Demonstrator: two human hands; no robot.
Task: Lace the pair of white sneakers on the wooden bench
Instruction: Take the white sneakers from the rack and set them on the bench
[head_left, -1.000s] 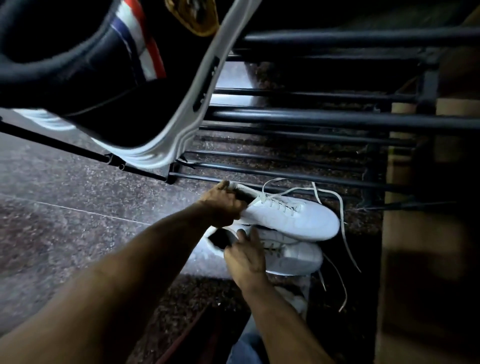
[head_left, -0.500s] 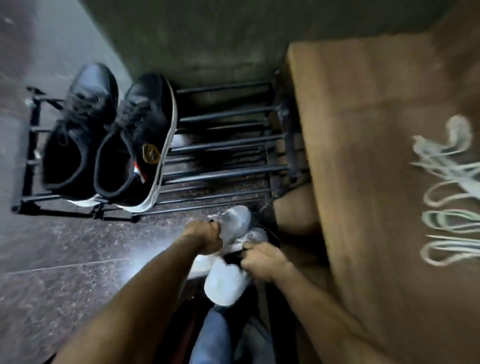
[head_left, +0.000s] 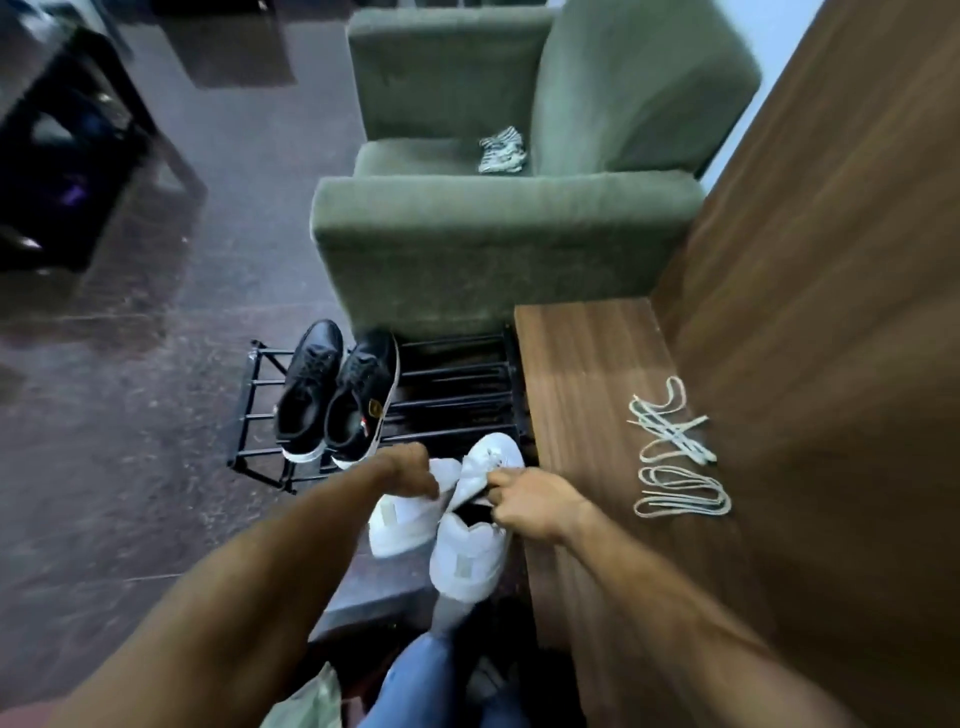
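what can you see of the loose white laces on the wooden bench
The loose white shoelaces look like flat woven cord, off-white. They lie in two bunches on the brown wood-grain bench, near its wall side: the farther one crossed and tangled, the nearer one folded in neat side-by-side loops. Neither hand touches them and they are threaded through nothing.

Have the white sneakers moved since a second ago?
Yes: the white sneakers are lifted from under the black rack, toward the bench.

1. Left hand (head_left: 410, 470): fingertips hidden behind white sneaker (head_left: 410, 512); grip unclear.
2. Striped item (head_left: 502, 149) on armchair (head_left: 498, 228): too small to identify.
3. Dark furniture (head_left: 67, 156), upper left: blurred, cut by frame edge.
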